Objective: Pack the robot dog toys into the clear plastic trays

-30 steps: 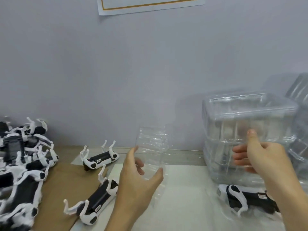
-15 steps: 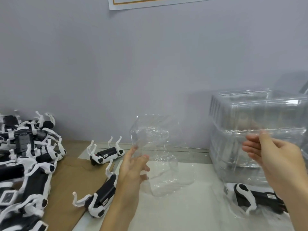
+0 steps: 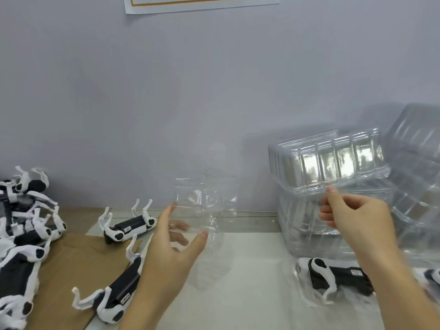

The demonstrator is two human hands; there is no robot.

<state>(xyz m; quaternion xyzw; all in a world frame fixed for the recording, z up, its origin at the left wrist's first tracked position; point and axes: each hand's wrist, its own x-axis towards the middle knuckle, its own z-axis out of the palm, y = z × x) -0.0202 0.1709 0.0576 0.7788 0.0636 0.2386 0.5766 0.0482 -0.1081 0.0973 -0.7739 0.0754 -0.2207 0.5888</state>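
My left hand (image 3: 172, 246) grips a clear plastic tray (image 3: 209, 203) and holds it upright above the white table top. My right hand (image 3: 354, 217) pinches the edge of the top tray (image 3: 333, 160), which is tilted up off the stack of clear trays (image 3: 307, 229) at the right. Two black-and-white robot dog toys lie on their backs near my left arm, one farther back (image 3: 129, 228) and one nearer (image 3: 119, 291). Another robot dog (image 3: 333, 275) lies in a clear tray below my right wrist.
A heap of robot dogs (image 3: 21, 234) fills the left edge on brown cardboard (image 3: 71, 258). More clear trays (image 3: 419, 163) lean at the far right. A grey wall with a posted sheet (image 3: 202, 3) closes the back.
My left hand turned its clear tray upright again after tipping it. My right hand lifted and tilted the top tray of the stack.
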